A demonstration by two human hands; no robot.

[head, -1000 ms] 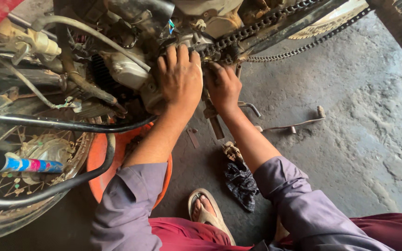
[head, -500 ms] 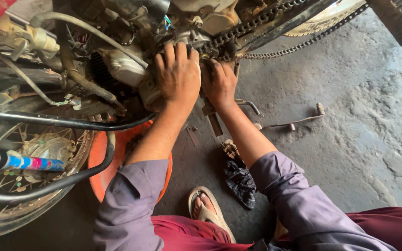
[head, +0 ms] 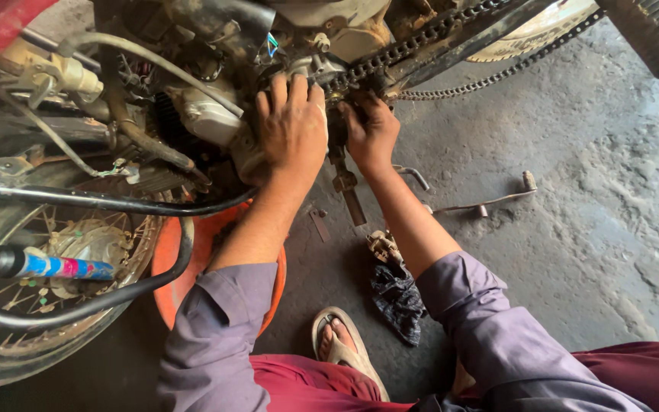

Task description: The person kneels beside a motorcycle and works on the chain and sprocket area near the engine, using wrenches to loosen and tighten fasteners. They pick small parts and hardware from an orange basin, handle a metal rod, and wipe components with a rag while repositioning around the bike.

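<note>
Both hands pressed on the motorbike engine (head: 215, 122), left hand (head: 293, 126) spread flat on its cover, right hand (head: 371, 133) curled under the chain (head: 406, 49); it looked heavy, hard and greasy.

right hand (head: 371, 133) fingertips hidden behind engine (head: 215, 122), wheel (head: 47, 305) cut off

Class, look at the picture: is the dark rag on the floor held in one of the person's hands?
No: the dark rag lies on the floor, while both hands press on the motorcycle engine.
</note>
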